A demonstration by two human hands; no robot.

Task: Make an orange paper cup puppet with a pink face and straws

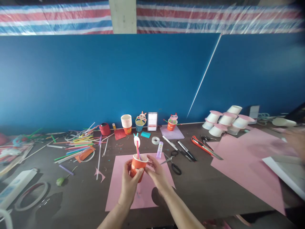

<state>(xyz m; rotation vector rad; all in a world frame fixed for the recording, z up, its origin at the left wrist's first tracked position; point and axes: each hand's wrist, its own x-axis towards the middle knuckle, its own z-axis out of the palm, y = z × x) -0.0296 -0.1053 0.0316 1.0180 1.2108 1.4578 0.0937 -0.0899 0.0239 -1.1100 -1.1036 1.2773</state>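
Gripping an orange paper cup between both hands, its printed marks seemingly too blurred to read

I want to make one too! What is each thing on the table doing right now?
Orange paper cup: upright, lifted, held in both hands.
Left hand: grip closed on cup.
Right hand: fingers on cup rim.
Straws in cup: standing up.
Black scissors: lying slightly open.
Glue stick: capped, lying down.
Tape roll: flat.
Stacked cups: upright.

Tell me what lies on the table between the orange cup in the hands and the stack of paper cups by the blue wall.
In the head view, between the orange cup and the cup stack: bare dark tabletop, the pink sheet's far edge, and the cup's own straws rising there.
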